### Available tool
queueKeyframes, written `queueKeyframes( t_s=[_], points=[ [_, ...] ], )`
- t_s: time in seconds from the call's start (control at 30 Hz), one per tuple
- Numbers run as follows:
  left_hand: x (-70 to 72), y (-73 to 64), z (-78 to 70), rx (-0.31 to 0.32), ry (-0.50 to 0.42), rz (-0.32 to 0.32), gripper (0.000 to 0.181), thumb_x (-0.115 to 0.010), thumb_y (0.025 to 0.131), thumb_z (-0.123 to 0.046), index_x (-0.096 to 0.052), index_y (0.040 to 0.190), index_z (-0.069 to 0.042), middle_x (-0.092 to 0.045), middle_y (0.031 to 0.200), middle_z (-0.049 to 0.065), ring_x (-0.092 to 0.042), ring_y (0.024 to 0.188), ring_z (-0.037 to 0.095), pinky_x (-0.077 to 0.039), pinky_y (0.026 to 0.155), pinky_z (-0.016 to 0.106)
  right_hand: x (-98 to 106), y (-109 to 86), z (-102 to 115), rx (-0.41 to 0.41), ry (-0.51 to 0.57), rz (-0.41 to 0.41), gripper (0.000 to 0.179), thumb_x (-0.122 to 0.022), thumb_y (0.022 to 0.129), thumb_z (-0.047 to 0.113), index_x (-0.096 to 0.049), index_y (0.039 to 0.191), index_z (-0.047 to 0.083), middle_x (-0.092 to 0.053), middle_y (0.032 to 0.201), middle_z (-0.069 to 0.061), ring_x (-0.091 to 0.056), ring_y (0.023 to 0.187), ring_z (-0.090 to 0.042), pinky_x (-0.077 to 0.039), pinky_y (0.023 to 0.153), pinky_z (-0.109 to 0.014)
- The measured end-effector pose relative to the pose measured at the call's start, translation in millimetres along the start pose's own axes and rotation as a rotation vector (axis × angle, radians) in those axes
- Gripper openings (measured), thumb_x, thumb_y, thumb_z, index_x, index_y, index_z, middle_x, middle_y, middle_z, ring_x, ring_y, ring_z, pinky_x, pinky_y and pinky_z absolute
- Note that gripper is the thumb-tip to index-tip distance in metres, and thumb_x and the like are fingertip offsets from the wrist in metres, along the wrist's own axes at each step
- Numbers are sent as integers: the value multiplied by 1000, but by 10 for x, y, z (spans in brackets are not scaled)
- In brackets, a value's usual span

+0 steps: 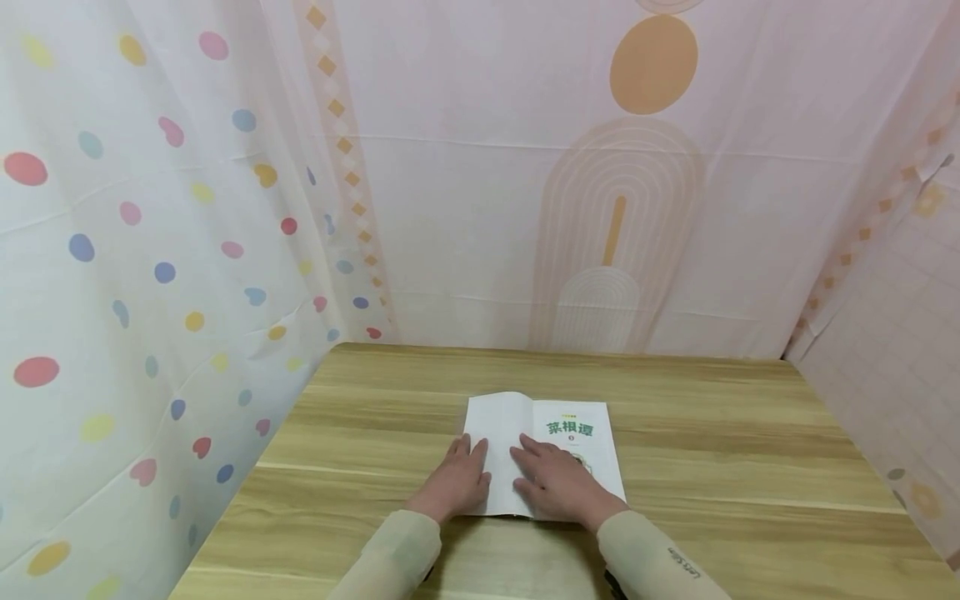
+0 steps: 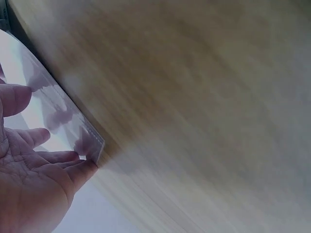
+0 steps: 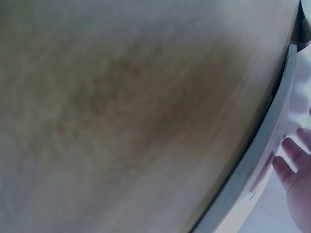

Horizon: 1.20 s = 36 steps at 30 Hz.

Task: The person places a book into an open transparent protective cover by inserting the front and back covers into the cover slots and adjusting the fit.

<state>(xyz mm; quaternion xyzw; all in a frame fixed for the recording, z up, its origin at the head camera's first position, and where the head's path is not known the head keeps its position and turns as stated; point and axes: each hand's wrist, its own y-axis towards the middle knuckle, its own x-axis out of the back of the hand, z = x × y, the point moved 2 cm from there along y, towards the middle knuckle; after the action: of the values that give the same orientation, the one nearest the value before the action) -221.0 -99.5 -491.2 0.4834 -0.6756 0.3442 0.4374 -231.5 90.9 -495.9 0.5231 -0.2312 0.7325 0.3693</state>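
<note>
Open book [image 1: 501, 429] is being overlaid on the wooden table [image 1: 360, 442], its fold [image 1: 533, 417] running fore-and-aft. Left page [image 1: 487, 408] is being touched toward its outer edge by the left hand [image 1: 457, 481]; the fold is being crossed by the right hand's [image 1: 561, 482] fingertips, the nearer to it. Hands are being held apart, fingers extended, no grip being seen.

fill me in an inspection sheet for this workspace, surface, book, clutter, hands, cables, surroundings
surface: wood-grain table
job's things: open book, left page blank where visible, green title on the right page
clutter: nothing seen
left hand: rests on the left page, near its outer edge
right hand: lies over the right page, fingertips across the fold
cables: nothing seen
surroundings: spotted cloth on the left, arch-print cloth behind the table
</note>
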Motion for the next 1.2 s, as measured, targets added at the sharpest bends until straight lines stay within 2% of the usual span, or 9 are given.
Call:
queueKeyframes(
  t_s=[0.1,0.27,0.63,0.77,0.9,1.03,1.2],
  points=[
    [-5,2,-6,3,-11,10,53,-54,99,-15,-41,145,7,-30,147,39,-29,139,51,-32,110,56,-19,5,-50,-33,11,-39,51,-51,103,30,-47,147,5,-37,156,-13,-38,140,-31,-33,111,-51],
    [-6,19,-13,11,-21,22,54,-53,100,-16,-39,147,6,-28,149,38,-28,140,50,-32,111,56,-47,17,-75,-46,-2,-62,50,-51,103,29,-48,147,7,-38,156,-11,-40,140,-30,-33,110,-53],
    [-5,27,-20,-27,2,16,54,-52,99,-14,-38,147,7,-28,151,36,-31,141,46,-31,112,53,-29,66,-11,-78,-50,-44,49,-52,102,33,-50,146,11,-39,155,-8,-41,138,-31,-34,109,-55],
    [-1,40,-40,-48,31,28,52,-52,100,-14,-40,147,5,-29,151,35,-31,141,45,-31,112,53,-35,104,11,-80,-103,-33,49,-53,102,34,-52,145,13,-42,154,-7,-44,136,-30,-36,108,-54],
    [-6,55,-82,-63,80,55,50,-49,102,-19,-43,149,-3,-31,152,33,-32,140,45,-35,107,60,-43,137,28,-77,-146,-22,49,-54,101,35,-53,145,14,-44,153,-7,-45,134,-30,-36,107,-54],
    [-39,76,-94,-56,122,70,50,-47,103,-27,-46,149,-9,-32,153,30,-33,140,44,-36,103,65,-39,143,34,-81,-141,-12,49,-54,101,35,-52,146,14,-43,153,-7,-44,135,-31,-36,107,-55],
    [-53,69,-81,-45,143,55,49,-53,100,-29,-51,145,-8,-35,150,32,-35,138,47,-36,103,65,-46,117,16,-84,-108,-28,47,-56,100,34,-55,142,11,-44,152,-11,-44,135,-32,-37,107,-56]
  ],
)
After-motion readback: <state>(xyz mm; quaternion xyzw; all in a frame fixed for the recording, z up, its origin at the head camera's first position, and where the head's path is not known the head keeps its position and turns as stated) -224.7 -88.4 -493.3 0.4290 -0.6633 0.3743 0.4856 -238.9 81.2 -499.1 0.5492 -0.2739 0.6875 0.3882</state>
